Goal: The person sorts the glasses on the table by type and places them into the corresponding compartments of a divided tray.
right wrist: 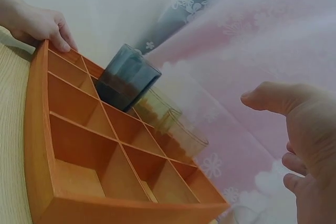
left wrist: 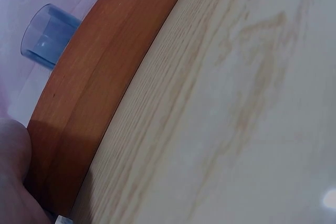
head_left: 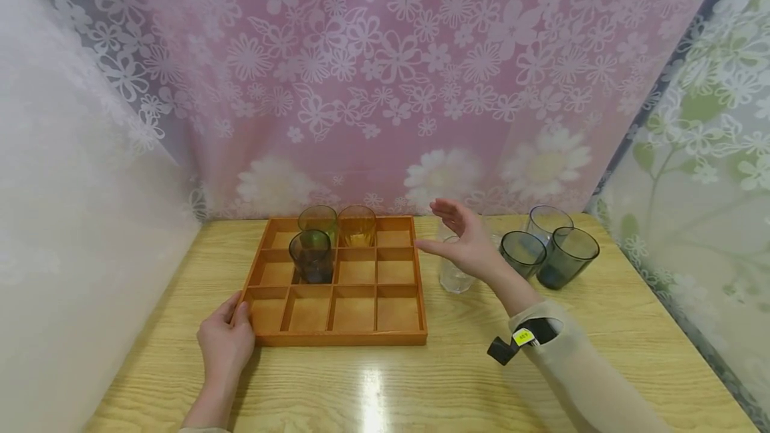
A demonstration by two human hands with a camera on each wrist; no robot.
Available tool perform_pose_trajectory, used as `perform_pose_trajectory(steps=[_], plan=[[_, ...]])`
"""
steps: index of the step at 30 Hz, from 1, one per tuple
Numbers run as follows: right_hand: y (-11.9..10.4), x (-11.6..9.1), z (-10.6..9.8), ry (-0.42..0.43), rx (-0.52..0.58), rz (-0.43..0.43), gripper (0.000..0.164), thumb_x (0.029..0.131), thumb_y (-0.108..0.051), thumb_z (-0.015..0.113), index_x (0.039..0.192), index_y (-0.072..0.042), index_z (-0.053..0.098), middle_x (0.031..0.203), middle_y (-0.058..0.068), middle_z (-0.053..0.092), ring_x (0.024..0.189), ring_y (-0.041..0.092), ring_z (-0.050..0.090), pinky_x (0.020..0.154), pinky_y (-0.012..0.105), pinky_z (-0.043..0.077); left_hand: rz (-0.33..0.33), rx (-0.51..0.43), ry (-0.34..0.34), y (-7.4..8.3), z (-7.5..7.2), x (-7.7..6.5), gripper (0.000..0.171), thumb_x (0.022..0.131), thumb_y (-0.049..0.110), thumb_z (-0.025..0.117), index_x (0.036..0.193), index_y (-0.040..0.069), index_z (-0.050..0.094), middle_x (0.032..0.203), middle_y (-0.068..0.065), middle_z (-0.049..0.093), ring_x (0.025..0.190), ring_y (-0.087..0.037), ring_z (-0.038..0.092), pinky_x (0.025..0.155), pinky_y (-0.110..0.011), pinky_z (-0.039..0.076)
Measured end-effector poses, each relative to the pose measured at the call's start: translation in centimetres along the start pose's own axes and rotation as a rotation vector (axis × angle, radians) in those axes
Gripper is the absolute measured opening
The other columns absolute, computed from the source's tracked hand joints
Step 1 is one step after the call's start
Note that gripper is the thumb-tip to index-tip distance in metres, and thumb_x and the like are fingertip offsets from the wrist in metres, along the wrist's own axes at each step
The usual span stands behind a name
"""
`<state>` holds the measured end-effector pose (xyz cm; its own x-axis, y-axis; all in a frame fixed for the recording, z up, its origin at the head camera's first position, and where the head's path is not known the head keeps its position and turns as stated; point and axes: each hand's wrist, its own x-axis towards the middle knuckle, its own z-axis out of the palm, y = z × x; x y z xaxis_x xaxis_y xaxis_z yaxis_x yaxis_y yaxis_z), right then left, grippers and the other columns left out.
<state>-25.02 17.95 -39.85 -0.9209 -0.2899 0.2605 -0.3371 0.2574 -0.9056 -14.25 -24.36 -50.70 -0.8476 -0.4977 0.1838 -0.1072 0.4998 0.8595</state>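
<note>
My left hand (head_left: 227, 338) grips the front left corner of an orange-brown wooden divided tray (head_left: 337, 338), its thumb at the rim. Over the tabletop just right of the tray, my right hand (head_left: 469, 242) is raised, thumb and fingers spread with nothing between them. Nearest to it is a clear glass (head_left: 455, 280), partly hidden behind the hand. Inside the tray, a dark grey-blue glass (head_left: 310, 259) stands in the middle row. Behind it, in the back row, are a green glass (head_left: 317, 217) and an amber glass (head_left: 357, 227), side by side.
Two smoky dark glasses, one upright (head_left: 522, 252) and one farther right (head_left: 567, 258), stand close together on the wooden table (head_left: 337, 393). A clear blue-rimmed glass (head_left: 550, 219) is behind them. Flowered cloth (head_left: 391, 85) hangs along the back and sides.
</note>
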Motion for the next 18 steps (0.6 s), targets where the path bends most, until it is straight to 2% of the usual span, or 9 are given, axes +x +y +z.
perform_pose_trajectory(steps=[1, 3, 8, 12, 15, 18], plan=[[0.1, -0.2, -0.2, 0.004, -0.004, 0.004, 0.082, 0.089, -0.012, 0.089, 0.156, 0.0, 0.043, 0.155, 0.015, 0.051, 0.147, 0.034, 0.044, 0.123, 0.048, 0.031, -0.001, -0.001, -0.001, 0.0, 0.0, 0.0, 0.035, 0.106, 0.005, 0.059, 0.138, -0.007, 0.066, 0.133, -0.026, 0.067, 0.126, -0.038, 0.062, 0.1, -0.043, 0.05], [0.3, -0.6, -0.6, 0.014, -0.017, 0.017, 0.083, 0.088, -0.017, 0.089, 0.156, -0.003, 0.044, 0.155, 0.013, 0.051, 0.147, 0.031, 0.044, 0.123, 0.046, 0.032, -0.001, -0.002, -0.003, 0.1, 0.0, 0.0, 0.035, 0.106, 0.005, 0.058, 0.139, -0.007, 0.066, 0.133, -0.026, 0.067, 0.127, -0.038, 0.062, 0.1, -0.046, 0.049], [1.0, -1.4, -1.3, 0.052, -0.033, 0.019, 0.084, 0.087, -0.022, 0.091, 0.156, -0.006, 0.046, 0.155, 0.01, 0.052, 0.147, 0.029, 0.045, 0.123, 0.044, 0.033, -0.005, 0.002, -0.005, 0.0, 0.1, 0.0, 0.035, 0.107, 0.006, 0.058, 0.139, -0.006, 0.066, 0.134, -0.025, 0.067, 0.127, -0.037, 0.062, 0.1, -0.037, 0.049], [1.5, -2.1, -1.4, 0.093, -0.049, 0.004, 0.084, 0.086, -0.021, 0.092, 0.156, -0.006, 0.047, 0.155, 0.01, 0.052, 0.147, 0.03, 0.044, 0.123, 0.046, 0.032, -0.004, 0.006, -0.004, 0.0, 0.1, 0.0, 0.035, 0.107, 0.007, 0.058, 0.139, -0.006, 0.066, 0.134, -0.024, 0.067, 0.128, -0.037, 0.062, 0.101, -0.04, 0.049], [1.8, -2.6, -1.2, 0.127, -0.075, -0.008, 0.084, 0.085, -0.02, 0.092, 0.155, -0.006, 0.048, 0.156, 0.01, 0.051, 0.148, 0.03, 0.043, 0.124, 0.047, 0.031, -0.003, 0.002, -0.003, 0.0, 0.0, 0.0, 0.035, 0.107, 0.007, 0.058, 0.139, -0.006, 0.066, 0.134, -0.025, 0.067, 0.127, -0.038, 0.062, 0.095, -0.02, 0.05], [2.2, -3.0, -1.1, 0.154, -0.095, -0.014, 0.084, 0.084, -0.019, 0.093, 0.154, -0.005, 0.049, 0.156, 0.011, 0.05, 0.149, 0.031, 0.041, 0.124, 0.049, 0.029, 0.002, -0.012, -0.001, 0.0, 0.1, -0.1, 0.035, 0.107, 0.007, 0.059, 0.139, -0.006, 0.066, 0.134, -0.026, 0.066, 0.126, -0.038, 0.062, 0.083, -0.001, 0.04]])
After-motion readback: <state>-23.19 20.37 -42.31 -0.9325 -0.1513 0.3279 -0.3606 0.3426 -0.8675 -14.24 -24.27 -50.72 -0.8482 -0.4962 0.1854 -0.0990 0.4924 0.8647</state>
